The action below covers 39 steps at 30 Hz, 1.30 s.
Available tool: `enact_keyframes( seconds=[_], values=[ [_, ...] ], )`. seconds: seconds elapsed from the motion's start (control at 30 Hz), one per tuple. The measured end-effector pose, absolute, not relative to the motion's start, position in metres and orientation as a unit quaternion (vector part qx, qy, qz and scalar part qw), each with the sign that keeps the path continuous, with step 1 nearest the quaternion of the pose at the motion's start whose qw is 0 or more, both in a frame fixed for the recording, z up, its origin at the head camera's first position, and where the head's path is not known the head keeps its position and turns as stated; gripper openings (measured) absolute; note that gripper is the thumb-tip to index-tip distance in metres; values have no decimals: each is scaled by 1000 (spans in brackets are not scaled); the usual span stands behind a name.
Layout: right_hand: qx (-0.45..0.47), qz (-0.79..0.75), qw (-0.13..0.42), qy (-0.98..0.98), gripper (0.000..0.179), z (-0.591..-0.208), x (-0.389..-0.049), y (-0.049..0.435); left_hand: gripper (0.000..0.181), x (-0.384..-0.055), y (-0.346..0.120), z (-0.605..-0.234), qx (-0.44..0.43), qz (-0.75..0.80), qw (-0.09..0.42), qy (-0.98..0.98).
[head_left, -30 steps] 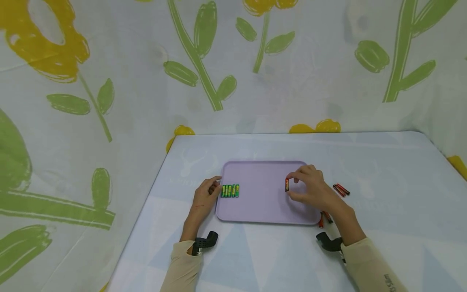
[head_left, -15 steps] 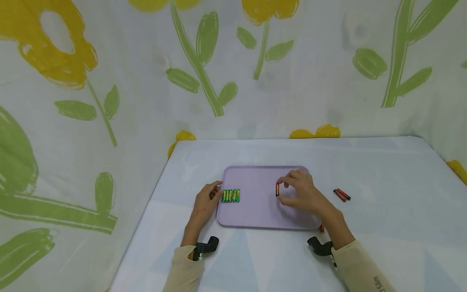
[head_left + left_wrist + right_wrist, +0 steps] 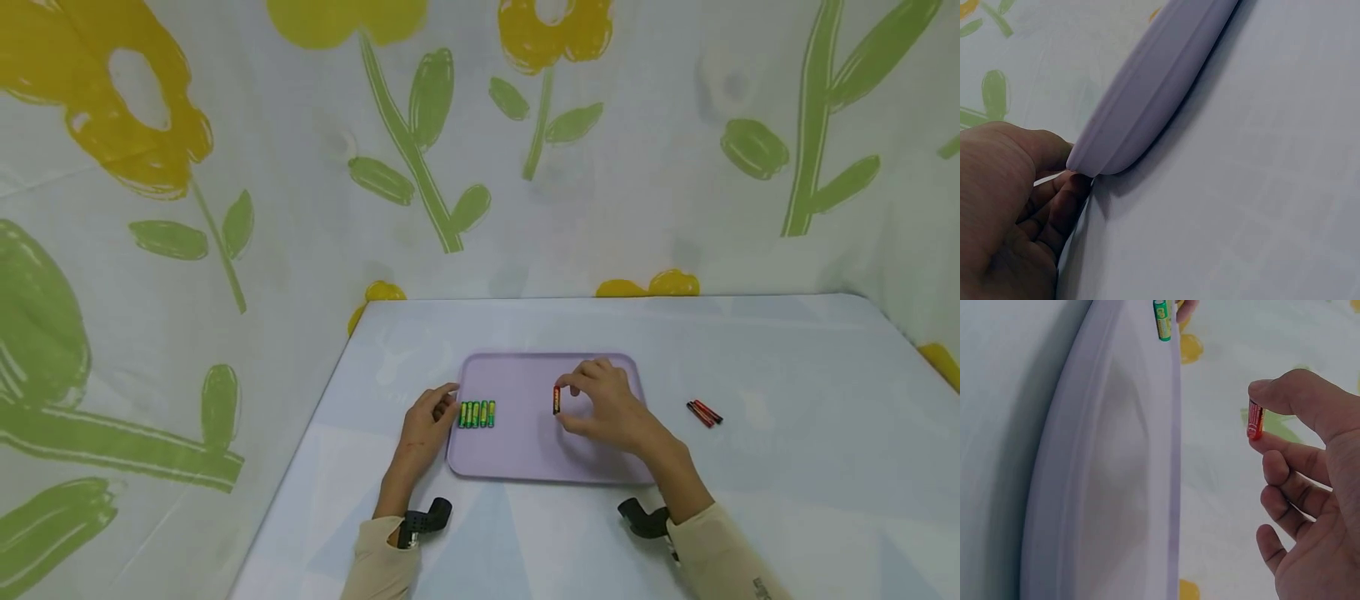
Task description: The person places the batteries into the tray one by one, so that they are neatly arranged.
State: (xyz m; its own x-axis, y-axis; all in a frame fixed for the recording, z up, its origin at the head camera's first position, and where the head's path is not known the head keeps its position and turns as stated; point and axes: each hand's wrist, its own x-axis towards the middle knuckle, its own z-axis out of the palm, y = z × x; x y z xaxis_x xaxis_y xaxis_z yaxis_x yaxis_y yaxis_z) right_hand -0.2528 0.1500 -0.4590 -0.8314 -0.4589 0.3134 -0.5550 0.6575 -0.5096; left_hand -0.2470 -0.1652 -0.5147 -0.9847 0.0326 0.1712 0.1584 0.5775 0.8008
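My right hand (image 3: 611, 408) pinches a red-and-black battery (image 3: 557, 400) by its two ends, between thumb and index finger, over the right half of a lilac tray (image 3: 517, 457). In the right wrist view the same battery (image 3: 1255, 420) is upright, with the other fingers loosely bent below. A row of several green batteries (image 3: 477, 414) lies side by side at the tray's left end. At that end my left hand (image 3: 426, 427) holds the tray's edge. The left wrist view has the thumb at the tray's rim (image 3: 1141, 94) and the fingers curled below it.
Red-and-black batteries (image 3: 705, 413) lie together on the pale patterned tabletop (image 3: 795, 483), right of the tray. A flower-printed cloth (image 3: 637, 192) hangs behind the table and along its left side.
My right hand has moved left over the tray with the battery. The red batteries by the tray's near right corner are now hidden behind the arm. My left hand stays put.
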Motion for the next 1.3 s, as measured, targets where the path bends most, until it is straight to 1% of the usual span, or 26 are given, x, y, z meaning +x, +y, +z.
enact_keyframes(
  seconds=[0.53, 1.03, 1.3],
  values=[
    [292, 318, 58, -900, 31, -464, -254, 122, 33, -246, -165, -513, -59, -461, 75, -882],
    [330, 308, 69, -890, 28, -475, -257, 95, 33, -246, -164, -511, -64, -463, 80, -880],
    [319, 285, 62, -902, 28, -481, -261, 84, 33, -244, -165, -511, -62, -457, 74, -884]
  ],
)
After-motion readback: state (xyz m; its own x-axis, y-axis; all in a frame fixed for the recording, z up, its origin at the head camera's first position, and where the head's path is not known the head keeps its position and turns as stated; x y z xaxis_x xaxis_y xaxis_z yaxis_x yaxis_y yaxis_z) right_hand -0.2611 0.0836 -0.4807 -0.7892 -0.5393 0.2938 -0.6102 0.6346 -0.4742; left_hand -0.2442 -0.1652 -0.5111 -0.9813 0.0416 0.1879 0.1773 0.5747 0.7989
